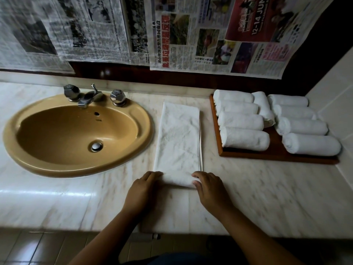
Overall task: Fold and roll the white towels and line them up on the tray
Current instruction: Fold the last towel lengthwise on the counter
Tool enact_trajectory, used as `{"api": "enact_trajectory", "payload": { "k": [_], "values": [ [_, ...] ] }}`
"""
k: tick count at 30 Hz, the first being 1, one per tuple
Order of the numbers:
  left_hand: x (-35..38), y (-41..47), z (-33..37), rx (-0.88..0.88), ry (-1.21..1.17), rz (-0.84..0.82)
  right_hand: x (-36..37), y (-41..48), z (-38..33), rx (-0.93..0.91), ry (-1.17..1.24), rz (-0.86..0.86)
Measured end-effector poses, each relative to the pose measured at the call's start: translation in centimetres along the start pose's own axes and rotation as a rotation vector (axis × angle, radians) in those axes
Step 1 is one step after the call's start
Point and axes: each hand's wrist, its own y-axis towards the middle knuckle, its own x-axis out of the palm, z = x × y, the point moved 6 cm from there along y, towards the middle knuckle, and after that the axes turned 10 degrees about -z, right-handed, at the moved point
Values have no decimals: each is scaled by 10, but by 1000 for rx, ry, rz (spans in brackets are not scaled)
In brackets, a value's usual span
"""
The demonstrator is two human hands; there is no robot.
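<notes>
A: Hands first. What is the person holding?

B: Left hand (pixel 142 188) and right hand (pixel 211 190) are both on the near end of the folded towel (pixel 179 142), one at each corner. The fingers curl over the edge and grip it. That end is turned up into a small first roll.

A: Where is the towel?

B: On the marble countertop (pixel 248 188), between the sink and the tray. It is a long narrow strip running away from the person, and most of it lies flat.

A: So what stage is this?

B: Folding of this one looks done and rolling is barely started. Judgement: late in the task. The wooden tray (pixel 257 157) to the right holds nine rolled towels (pixel 246 140). Four are in the left column and four in the right. One odd roll (pixel 264 109) lies crosswise between the columns at the back.

A: What's left?

B: Probably finishing this roll, setting it on the tray, and maybe straightening the crosswise one. No other loose towels are in view.

A: Anything else nearby?

B: A tan oval sink (pixel 76 131) with a chrome faucet (pixel 88 98) at the left. No brand is legible.

A: Any text?

B: Newspaper sheets (pixel 191 35) hang on the back wall. They carry Chinese headlines, too blurred to transcribe. A red advert (pixel 248 18) reads "12-14 JUN", cut off by the frame edge.
</notes>
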Motion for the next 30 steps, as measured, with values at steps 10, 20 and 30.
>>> {"api": "enact_trajectory", "payload": {
  "k": [10,20,30],
  "values": [
    [-13,29,-3,-450,-264,36,-1,25,-9,212,-238,12],
    [-8,30,15,-162,57,161,6,7,-22,-58,-181,-34],
    [14,18,23,209,546,38,0,24,-13,-49,-18,-133]
  ]
}}
